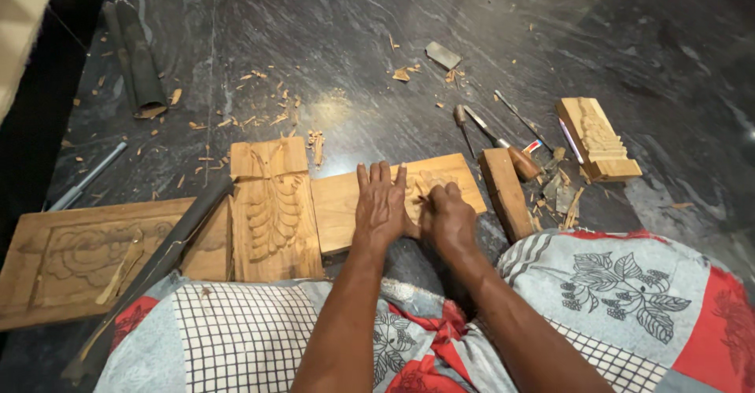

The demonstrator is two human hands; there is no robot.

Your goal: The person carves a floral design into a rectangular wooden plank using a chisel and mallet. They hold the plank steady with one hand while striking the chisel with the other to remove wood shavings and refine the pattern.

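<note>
On the dark stone floor (354, 62), the left hand (380, 204) lies flat, fingers spread, on a wooden panel (338, 204); the right hand (448, 214) is closed narrow against its carved relief (431, 180), contents indiscernible.

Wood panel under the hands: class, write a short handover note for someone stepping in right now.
Left hand: flat, palm down on the wood panel, steadying it on the dark floor.
Right hand: closed on a small tool, mostly hidden, tip at the carved patch.
Nearby: leaf-carved block to the left, chisels and a wooden block to the right.
Done: a small carved area at the panel's upper right.
Left: the rest of the panel face is plain.
</note>
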